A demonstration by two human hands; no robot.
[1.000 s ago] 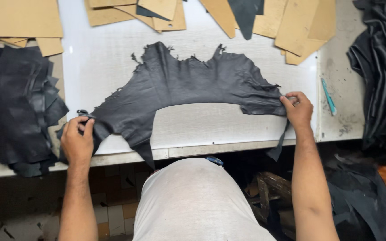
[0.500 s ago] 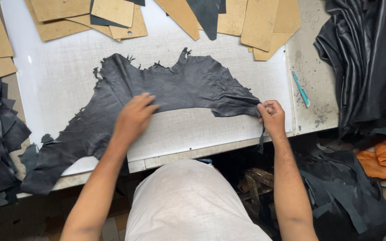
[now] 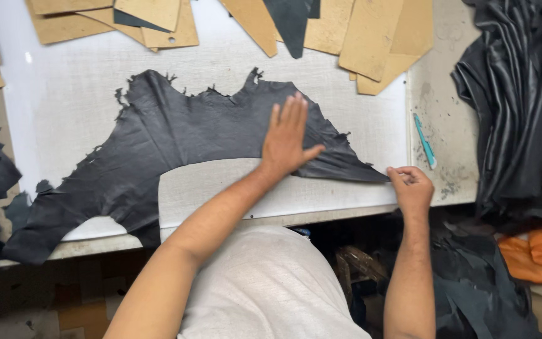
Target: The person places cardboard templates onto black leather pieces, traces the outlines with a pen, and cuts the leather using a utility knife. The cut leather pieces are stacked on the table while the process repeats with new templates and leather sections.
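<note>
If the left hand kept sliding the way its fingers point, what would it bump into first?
The left hand lies flat on the black leather hide, fingers pointing away from the person. Past the hide's ragged edge comes bare white board, then probably the dark pointed piece among the tan cardboard patterns.

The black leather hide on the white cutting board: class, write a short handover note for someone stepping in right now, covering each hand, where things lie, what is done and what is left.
Left hand: flat, fingers together, pressing on the ragged black leather hide.
Right hand: closed, pinching the hide's pointed right tip at the board's near edge.
Hide: spread across the white cutting board, its left end hanging over the near edge.
Nearby: tan cardboard patterns along the far edge, a teal-handled knife to the right.
Done: hide laid out mostly flat.
Left: no pattern lies on it; knife untouched.
</note>
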